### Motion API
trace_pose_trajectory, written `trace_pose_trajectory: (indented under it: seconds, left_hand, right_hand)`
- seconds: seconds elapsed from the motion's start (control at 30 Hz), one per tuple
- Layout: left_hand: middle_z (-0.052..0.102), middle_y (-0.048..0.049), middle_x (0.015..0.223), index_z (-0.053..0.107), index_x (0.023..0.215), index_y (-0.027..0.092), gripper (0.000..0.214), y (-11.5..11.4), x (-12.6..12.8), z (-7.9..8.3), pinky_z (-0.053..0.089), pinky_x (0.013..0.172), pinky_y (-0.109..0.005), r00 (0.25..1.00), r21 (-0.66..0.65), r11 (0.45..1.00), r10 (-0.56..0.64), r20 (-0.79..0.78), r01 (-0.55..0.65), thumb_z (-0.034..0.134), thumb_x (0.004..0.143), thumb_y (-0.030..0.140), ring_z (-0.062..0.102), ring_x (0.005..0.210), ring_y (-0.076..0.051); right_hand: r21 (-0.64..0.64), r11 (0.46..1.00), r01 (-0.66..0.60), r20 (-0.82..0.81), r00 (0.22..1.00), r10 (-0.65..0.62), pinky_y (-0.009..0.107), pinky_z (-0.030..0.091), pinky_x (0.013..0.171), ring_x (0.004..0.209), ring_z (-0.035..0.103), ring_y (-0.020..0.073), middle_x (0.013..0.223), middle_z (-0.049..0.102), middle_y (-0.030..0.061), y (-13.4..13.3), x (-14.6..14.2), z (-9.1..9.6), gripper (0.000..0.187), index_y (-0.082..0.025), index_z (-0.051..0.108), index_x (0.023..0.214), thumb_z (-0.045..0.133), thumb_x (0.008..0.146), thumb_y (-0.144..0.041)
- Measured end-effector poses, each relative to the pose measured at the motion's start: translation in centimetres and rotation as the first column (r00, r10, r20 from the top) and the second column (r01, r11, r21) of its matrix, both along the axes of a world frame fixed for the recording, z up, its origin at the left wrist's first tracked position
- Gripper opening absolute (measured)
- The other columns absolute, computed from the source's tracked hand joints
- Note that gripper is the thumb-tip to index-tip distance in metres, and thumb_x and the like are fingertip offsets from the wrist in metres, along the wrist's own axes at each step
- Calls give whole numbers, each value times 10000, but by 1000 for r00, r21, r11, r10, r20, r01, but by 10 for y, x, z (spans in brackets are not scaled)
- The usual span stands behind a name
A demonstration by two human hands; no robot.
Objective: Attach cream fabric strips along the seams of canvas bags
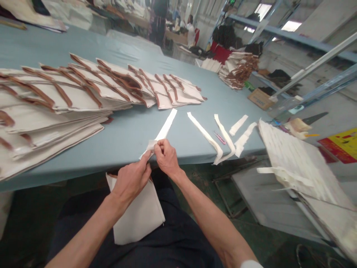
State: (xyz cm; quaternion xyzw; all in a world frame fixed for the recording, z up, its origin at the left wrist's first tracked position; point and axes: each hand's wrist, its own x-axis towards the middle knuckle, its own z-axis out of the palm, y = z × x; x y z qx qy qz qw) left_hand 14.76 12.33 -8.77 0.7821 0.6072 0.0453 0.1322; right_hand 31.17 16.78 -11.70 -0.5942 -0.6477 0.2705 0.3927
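A narrow white strip [166,124] lies on the blue-covered table [184,143], its near end at my fingers by the edge. My left hand [133,175] pinches a small white piece [151,146] at that end. My right hand [166,156] is closed on the same piece from the right, thumb and fingertips together. Below my hands, a cream fabric piece [139,216] with a brown edge rests on my lap, its upper part hidden behind my left hand and wrist.
Overlapping cream pieces with brown edging [117,83] cover the table's left and middle. To the right lie more white strips [205,134] and a small purple tool [220,137]. A slanted board [298,163] with strips stands at the right. A cardboard box [260,98] sits behind; a person [159,22] stands farther back.
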Motion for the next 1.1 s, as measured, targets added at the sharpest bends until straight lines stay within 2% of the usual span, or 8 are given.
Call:
trace_pose_trajectory:
  seconds: [0.27, 0.37, 0.47, 0.6, 0.7, 0.8, 0.93, 1.1]
  left_hand:
    - [900, -150, 1026, 517, 1682, 212, 550, 5, 2, 0, 652, 844, -408, 999, -66, 998, 10, -50, -13, 430, 1145, 299, 883, 981, -364]
    - [891, -126, 1056, 501, 1686, 201, 533, 5, 3, -1, 671, 894, -465, 998, -91, 996, 19, -64, -25, 480, 1169, 330, 879, 964, -324]
    - [883, -97, 1058, 463, 1708, 197, 554, 5, 5, 0, 680, 938, -512, 997, -112, 993, 30, -78, -38, 517, 1180, 355, 874, 947, -291]
    - [894, -116, 1051, 472, 1713, 220, 545, 6, 5, 3, 678, 939, -521, 997, -129, 991, 21, -70, -30, 473, 1181, 338, 880, 1006, -340]
    - [901, -153, 1045, 477, 1717, 220, 561, 7, 5, 5, 675, 907, -508, 998, -137, 990, 17, -57, -24, 432, 1167, 320, 876, 1032, -399]
    - [901, -166, 1047, 476, 1717, 213, 572, 8, 5, 7, 670, 899, -493, 998, -141, 990, 19, -52, -26, 413, 1159, 322, 874, 1029, -413]
    - [899, -173, 1062, 486, 1709, 196, 570, 7, 7, 15, 668, 901, -479, 998, -145, 989, 19, -59, -27, 401, 1157, 308, 872, 1041, -411]
    - [895, -186, 1051, 412, 1755, 168, 632, 11, 22, 32, 675, 881, -487, 997, -145, 989, -29, -72, 18, 456, 1129, 245, 871, 1039, -420]
  right_hand:
    - [-9, 1000, -17, -31, 999, 16, 311, 542, 838, 831, 731, 189, 970, 788, 11, -2, -4, 0, 215, -242, 615, 1099, 665, 951, -390]
    - [-20, 1000, -1, -42, 999, 0, 308, 528, 824, 797, 695, 185, 867, 748, -19, -3, -8, 2, 138, -252, 639, 960, 694, 943, -378]
    - [-34, 999, 34, -80, 996, -37, 296, 505, 755, 710, 651, 176, 731, 680, -43, 1, -9, 6, 205, -253, 628, 826, 682, 965, -394]
    - [-40, 988, 150, -178, 972, -155, 275, 514, 712, 695, 666, 162, 740, 689, -45, 22, 6, 14, 223, -234, 662, 932, 622, 1042, -424]
    - [-83, 962, 258, -239, 932, -271, 269, 524, 668, 630, 639, 149, 661, 620, -60, 49, 30, 18, 274, -206, 641, 937, 582, 1110, -411]
    - [-154, 934, 323, -281, 892, -355, 265, 553, 639, 620, 624, 124, 748, 648, -41, 73, 50, 15, 300, -164, 676, 993, 623, 1137, -422]
    - [-244, 925, 290, -320, 877, -359, 288, 627, 688, 753, 700, 137, 978, 737, 22, 85, 58, 2, 290, -144, 723, 1141, 706, 1108, -431]
    - [-287, 930, 229, -349, 879, -325, 301, 644, 713, 794, 721, 148, 1020, 748, 35, 85, 52, -9, 286, -144, 726, 1175, 706, 1110, -422]
